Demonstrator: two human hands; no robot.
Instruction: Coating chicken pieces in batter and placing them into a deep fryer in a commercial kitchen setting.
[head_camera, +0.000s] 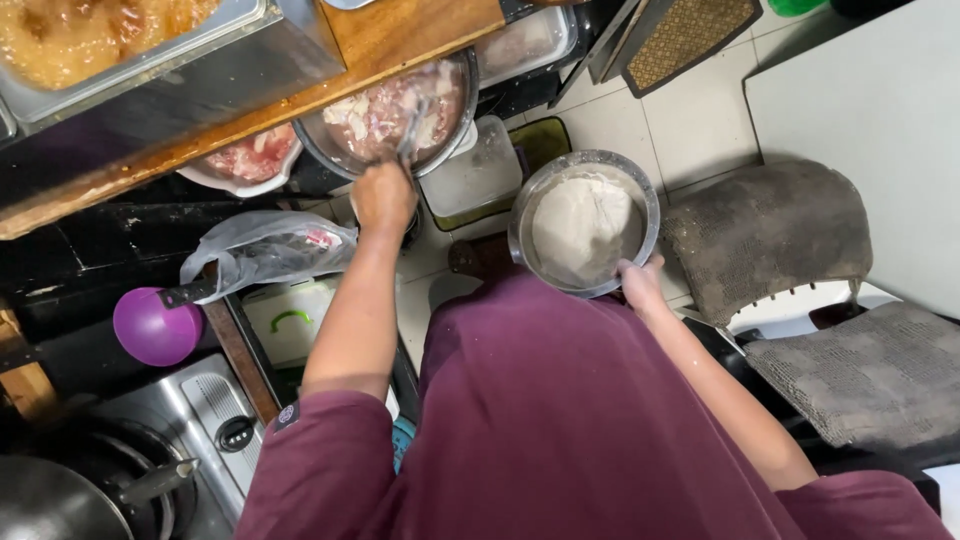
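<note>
My left hand (384, 196) grips the handle of a metal utensil (413, 128) whose end is dipped into a round metal bowl of raw meat pieces (392, 112). My right hand (640, 283) holds the near rim of a metal bowl (584, 222) filled with white flour, kept in the air in front of my maroon shirt. The two bowls sit apart, the flour bowl to the right of the meat bowl.
A wooden board (300, 90) and a steel tray of yellowish food (90, 40) lie at top left. A white bowl of meat (250, 160), a plastic bag (265, 250), a purple ball-shaped lid (155, 325), a stove (190, 420), grey chairs (770, 235) surround me.
</note>
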